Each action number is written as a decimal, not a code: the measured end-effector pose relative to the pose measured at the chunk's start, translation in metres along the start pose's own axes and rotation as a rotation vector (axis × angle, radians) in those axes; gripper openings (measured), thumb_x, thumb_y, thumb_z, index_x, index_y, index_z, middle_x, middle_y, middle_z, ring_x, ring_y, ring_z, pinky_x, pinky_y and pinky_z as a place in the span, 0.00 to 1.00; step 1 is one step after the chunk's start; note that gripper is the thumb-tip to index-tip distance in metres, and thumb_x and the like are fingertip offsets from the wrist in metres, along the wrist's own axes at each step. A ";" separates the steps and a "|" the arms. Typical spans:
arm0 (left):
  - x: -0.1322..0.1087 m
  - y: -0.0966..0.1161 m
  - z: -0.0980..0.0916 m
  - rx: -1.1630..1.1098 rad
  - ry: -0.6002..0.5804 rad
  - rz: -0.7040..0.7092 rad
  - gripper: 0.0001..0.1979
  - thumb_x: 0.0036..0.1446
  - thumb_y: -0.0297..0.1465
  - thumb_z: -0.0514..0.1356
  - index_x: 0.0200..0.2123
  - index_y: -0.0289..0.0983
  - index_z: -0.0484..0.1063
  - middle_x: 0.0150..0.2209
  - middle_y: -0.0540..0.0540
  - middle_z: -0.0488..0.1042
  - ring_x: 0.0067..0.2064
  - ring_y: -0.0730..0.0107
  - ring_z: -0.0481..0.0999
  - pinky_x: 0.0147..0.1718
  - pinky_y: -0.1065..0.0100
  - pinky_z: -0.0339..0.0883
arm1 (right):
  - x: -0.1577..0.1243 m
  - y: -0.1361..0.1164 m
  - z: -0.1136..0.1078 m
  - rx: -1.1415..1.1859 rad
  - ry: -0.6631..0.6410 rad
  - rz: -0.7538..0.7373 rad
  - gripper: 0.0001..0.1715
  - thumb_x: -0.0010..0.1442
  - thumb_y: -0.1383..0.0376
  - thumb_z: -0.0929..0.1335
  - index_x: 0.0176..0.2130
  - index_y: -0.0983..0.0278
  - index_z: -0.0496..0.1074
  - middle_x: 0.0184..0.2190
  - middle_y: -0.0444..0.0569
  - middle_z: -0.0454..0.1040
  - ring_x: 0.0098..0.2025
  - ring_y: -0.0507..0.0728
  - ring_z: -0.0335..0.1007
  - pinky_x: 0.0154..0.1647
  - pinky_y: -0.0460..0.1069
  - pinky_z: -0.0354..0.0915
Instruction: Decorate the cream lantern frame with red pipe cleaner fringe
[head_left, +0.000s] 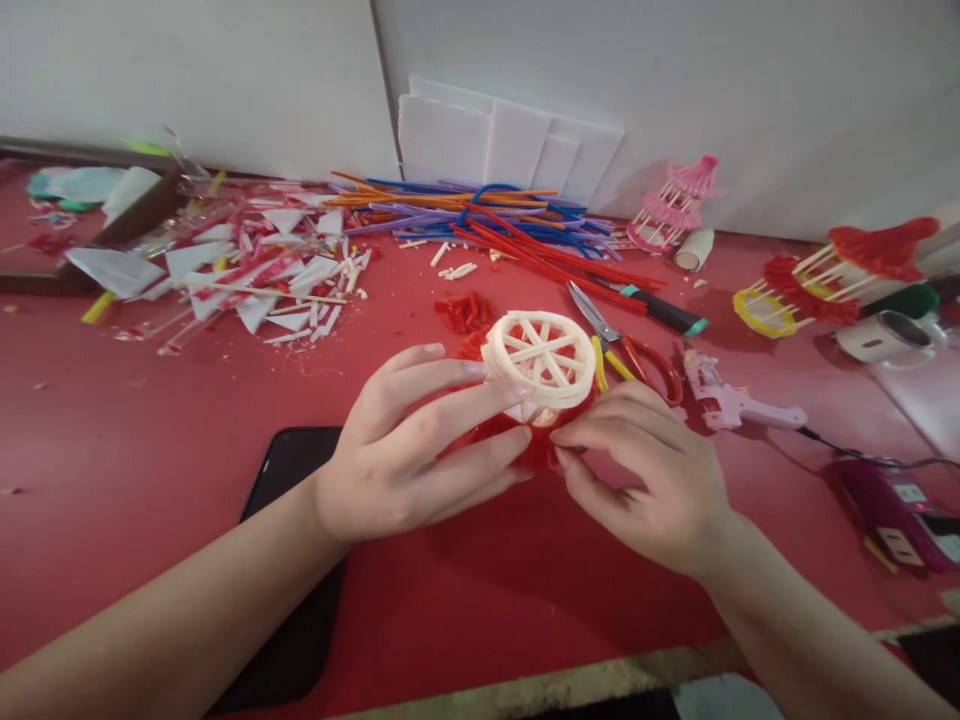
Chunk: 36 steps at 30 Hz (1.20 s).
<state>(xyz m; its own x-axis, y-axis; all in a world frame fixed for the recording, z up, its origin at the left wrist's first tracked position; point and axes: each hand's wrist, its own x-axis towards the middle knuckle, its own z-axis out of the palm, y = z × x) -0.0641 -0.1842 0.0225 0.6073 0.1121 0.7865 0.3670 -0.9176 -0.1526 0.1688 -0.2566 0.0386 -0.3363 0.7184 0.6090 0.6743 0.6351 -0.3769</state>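
Observation:
A cream craft model (541, 362) with a round, spoked, wheel-like top is between my hands, just above the red table. Red fuzzy trim (541, 452) runs around its lower part. My left hand (412, 450) grips the model from the left, its fingers along the side. At the model's lower right edge, my right hand (652, 480) pinches thumb and fingertips together at the red trim. Whatever lies between those fingertips is mostly hidden. Short red fuzzy pieces (466, 312) lie behind the model. Orange-handled scissors (651, 362) rest just beyond my right hand.
Coloured pipe cleaners (480, 215) lie along the wall, beside paper and plastic scraps (255, 265). To the right are a pink glue gun (739, 398), a black-and-teal tool (664, 310), a metal cup (877, 342) and a purple power strip (885, 515). A black phone-like slab (289, 630) sits under my left forearm.

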 end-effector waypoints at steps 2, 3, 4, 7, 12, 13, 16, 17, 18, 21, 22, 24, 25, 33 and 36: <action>-0.001 0.000 0.000 -0.002 0.017 -0.009 0.08 0.59 0.39 0.70 0.41 0.46 0.79 0.48 0.49 0.81 0.52 0.60 0.76 0.56 0.53 0.74 | 0.001 -0.001 0.002 -0.007 0.023 0.018 0.09 0.61 0.75 0.68 0.38 0.62 0.74 0.30 0.46 0.78 0.32 0.53 0.71 0.36 0.52 0.70; -0.001 0.000 0.000 -0.004 0.017 -0.007 0.07 0.59 0.38 0.70 0.40 0.46 0.79 0.48 0.49 0.81 0.53 0.60 0.76 0.57 0.52 0.74 | 0.001 -0.002 0.002 -0.012 0.030 0.025 0.09 0.61 0.75 0.68 0.37 0.62 0.74 0.30 0.46 0.78 0.32 0.54 0.71 0.36 0.52 0.70; -0.002 0.000 0.000 -0.006 0.009 -0.006 0.07 0.59 0.38 0.70 0.39 0.45 0.79 0.48 0.49 0.81 0.53 0.60 0.75 0.57 0.52 0.74 | 0.000 -0.003 0.003 -0.017 0.034 0.032 0.10 0.61 0.75 0.68 0.37 0.62 0.75 0.30 0.46 0.78 0.32 0.54 0.71 0.35 0.52 0.70; -0.003 0.000 -0.001 -0.012 -0.009 0.002 0.09 0.58 0.39 0.70 0.40 0.45 0.79 0.47 0.48 0.81 0.53 0.59 0.75 0.58 0.52 0.73 | -0.001 -0.003 0.005 -0.023 0.048 0.050 0.10 0.60 0.75 0.68 0.37 0.61 0.75 0.30 0.47 0.78 0.32 0.55 0.71 0.35 0.52 0.71; -0.002 -0.001 0.000 -0.035 -0.005 0.014 0.11 0.58 0.38 0.71 0.43 0.42 0.80 0.44 0.47 0.81 0.54 0.57 0.74 0.60 0.52 0.69 | -0.001 -0.004 0.008 -0.042 0.070 0.043 0.10 0.59 0.76 0.69 0.37 0.63 0.74 0.30 0.48 0.79 0.32 0.55 0.71 0.35 0.52 0.71; -0.002 -0.001 0.000 -0.037 -0.009 0.015 0.11 0.58 0.38 0.70 0.43 0.42 0.80 0.44 0.47 0.81 0.53 0.57 0.74 0.60 0.53 0.69 | -0.001 -0.004 0.008 -0.047 0.072 0.043 0.10 0.59 0.76 0.69 0.37 0.63 0.74 0.30 0.48 0.79 0.32 0.55 0.71 0.35 0.52 0.71; -0.001 -0.001 0.000 -0.022 -0.023 0.020 0.11 0.59 0.40 0.69 0.43 0.42 0.80 0.44 0.47 0.81 0.54 0.57 0.74 0.59 0.53 0.69 | 0.000 -0.005 0.008 -0.054 0.080 0.047 0.09 0.59 0.76 0.68 0.37 0.63 0.74 0.30 0.48 0.79 0.32 0.55 0.71 0.35 0.52 0.72; -0.001 -0.001 0.000 -0.017 -0.025 0.021 0.12 0.59 0.40 0.69 0.44 0.42 0.80 0.44 0.47 0.82 0.54 0.56 0.74 0.59 0.52 0.69 | 0.000 -0.005 0.008 -0.053 0.081 0.048 0.09 0.59 0.76 0.68 0.37 0.63 0.75 0.30 0.48 0.79 0.32 0.55 0.71 0.35 0.52 0.72; -0.001 -0.001 0.000 -0.013 -0.024 0.022 0.12 0.59 0.40 0.69 0.44 0.42 0.80 0.44 0.46 0.82 0.54 0.56 0.74 0.59 0.52 0.69 | 0.000 -0.005 0.008 -0.053 0.081 0.047 0.09 0.59 0.76 0.68 0.37 0.63 0.75 0.30 0.48 0.79 0.32 0.55 0.71 0.35 0.52 0.72; -0.001 -0.001 -0.001 -0.015 -0.037 0.018 0.13 0.59 0.41 0.69 0.44 0.42 0.80 0.44 0.45 0.82 0.54 0.55 0.74 0.59 0.52 0.69 | -0.001 -0.005 0.008 -0.053 0.077 0.045 0.09 0.59 0.76 0.69 0.37 0.64 0.75 0.30 0.49 0.79 0.32 0.55 0.71 0.35 0.51 0.71; -0.001 -0.001 -0.001 -0.017 -0.038 0.019 0.13 0.59 0.41 0.69 0.44 0.42 0.80 0.44 0.45 0.82 0.54 0.55 0.74 0.59 0.52 0.69 | -0.001 -0.005 0.008 -0.053 0.077 0.044 0.08 0.59 0.76 0.69 0.37 0.65 0.75 0.29 0.50 0.79 0.32 0.55 0.70 0.35 0.51 0.71; 0.000 0.000 -0.001 -0.012 -0.030 0.024 0.12 0.60 0.41 0.69 0.44 0.42 0.80 0.43 0.47 0.82 0.54 0.56 0.74 0.59 0.52 0.70 | -0.001 -0.005 0.008 -0.051 0.079 0.040 0.08 0.59 0.77 0.69 0.37 0.67 0.76 0.29 0.51 0.79 0.32 0.55 0.70 0.35 0.51 0.71; 0.000 0.000 -0.002 -0.005 -0.029 0.021 0.12 0.60 0.40 0.69 0.44 0.43 0.79 0.43 0.47 0.82 0.54 0.57 0.75 0.58 0.53 0.70 | -0.001 -0.005 0.008 -0.048 0.079 0.037 0.08 0.58 0.77 0.69 0.36 0.67 0.76 0.29 0.51 0.79 0.32 0.55 0.70 0.35 0.51 0.71; 0.002 -0.001 -0.003 0.031 -0.047 0.022 0.12 0.58 0.41 0.69 0.45 0.47 0.79 0.44 0.51 0.82 0.52 0.58 0.76 0.56 0.54 0.71 | -0.002 -0.004 0.008 -0.043 0.077 0.046 0.08 0.58 0.77 0.70 0.37 0.67 0.76 0.30 0.51 0.80 0.33 0.55 0.71 0.36 0.51 0.71; 0.002 -0.002 -0.002 0.010 -0.036 0.031 0.14 0.58 0.41 0.69 0.46 0.43 0.79 0.44 0.48 0.82 0.52 0.57 0.75 0.57 0.53 0.70 | -0.002 -0.005 0.007 -0.023 0.064 0.047 0.08 0.58 0.77 0.70 0.37 0.67 0.77 0.30 0.51 0.80 0.33 0.55 0.71 0.36 0.52 0.72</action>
<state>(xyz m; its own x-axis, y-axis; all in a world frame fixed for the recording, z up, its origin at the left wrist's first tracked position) -0.0651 -0.1825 0.0255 0.6430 0.0977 0.7597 0.3546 -0.9171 -0.1823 0.1614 -0.2592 0.0349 -0.2617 0.7276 0.6341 0.7035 0.5936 -0.3908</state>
